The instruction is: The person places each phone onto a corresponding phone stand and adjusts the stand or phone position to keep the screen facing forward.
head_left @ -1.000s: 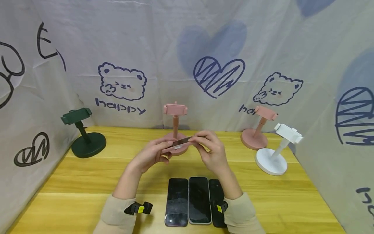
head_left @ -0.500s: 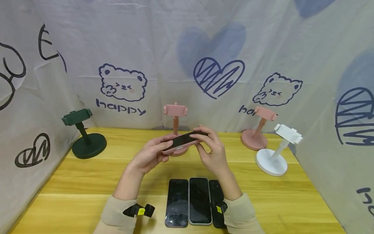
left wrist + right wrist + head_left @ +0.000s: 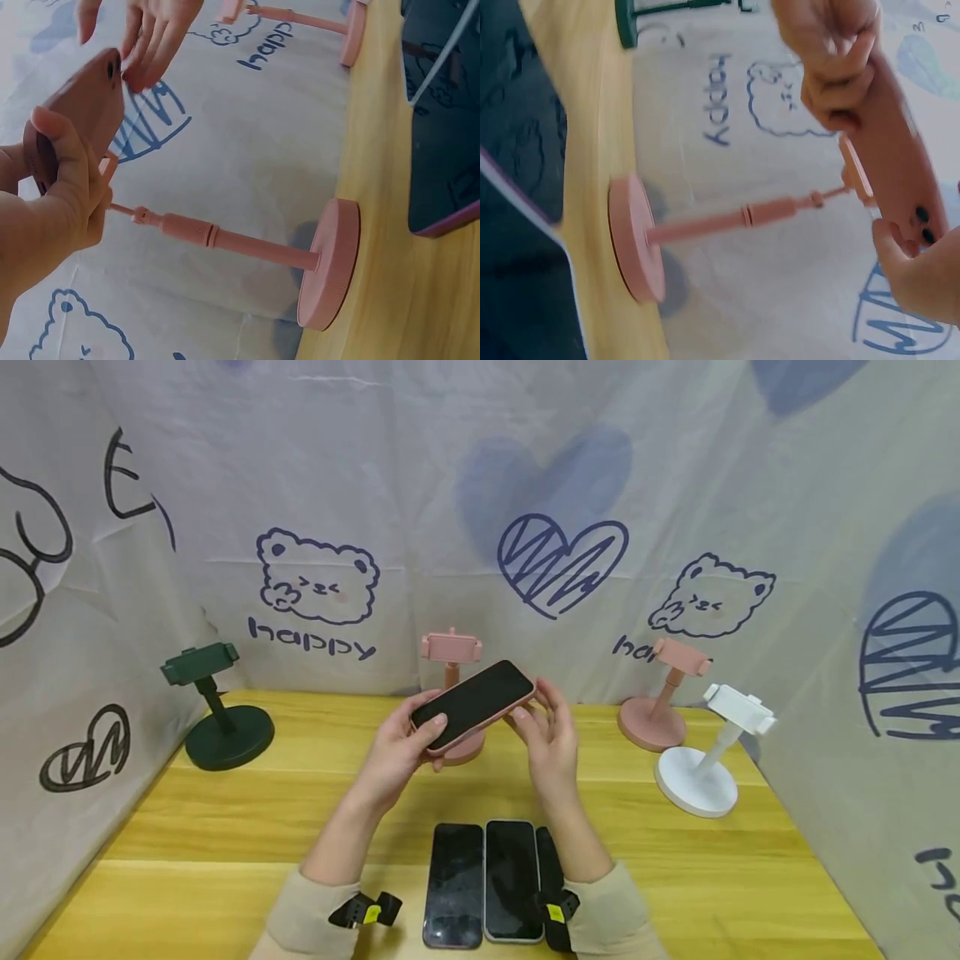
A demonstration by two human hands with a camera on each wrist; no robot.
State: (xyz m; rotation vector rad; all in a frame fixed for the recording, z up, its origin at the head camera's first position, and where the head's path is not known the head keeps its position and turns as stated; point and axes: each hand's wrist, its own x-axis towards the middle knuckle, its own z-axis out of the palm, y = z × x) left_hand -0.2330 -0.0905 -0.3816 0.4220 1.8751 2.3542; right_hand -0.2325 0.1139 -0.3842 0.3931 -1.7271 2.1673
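Observation:
In the head view, my left hand (image 3: 397, 743) grips a smartphone (image 3: 476, 702) in a pink case, its thumb lying over the dark screen. My right hand (image 3: 553, 735) holds the phone's right end between thumb and fingers, at the corner and lower edge. The phone is tilted, screen up towards the head camera. Its pink back (image 3: 904, 150) and camera lenses show in the right wrist view. Just behind the phone stands a pink phone stand (image 3: 451, 648), partly hidden by it; its round base (image 3: 330, 262) sits on the table.
Three dark phones lie side by side near the front: left (image 3: 453, 885), middle (image 3: 513, 881) and right (image 3: 552, 860), the last partly under my right wrist. A green stand (image 3: 228, 737) is at the left; a pink stand (image 3: 651, 723) and white stand (image 3: 697, 782) are at the right.
The phone has turned from nearly edge-on to showing its whole screen, and risen slightly. My right fingers have moved off its screen to its right end. My left hand keeps its grip.

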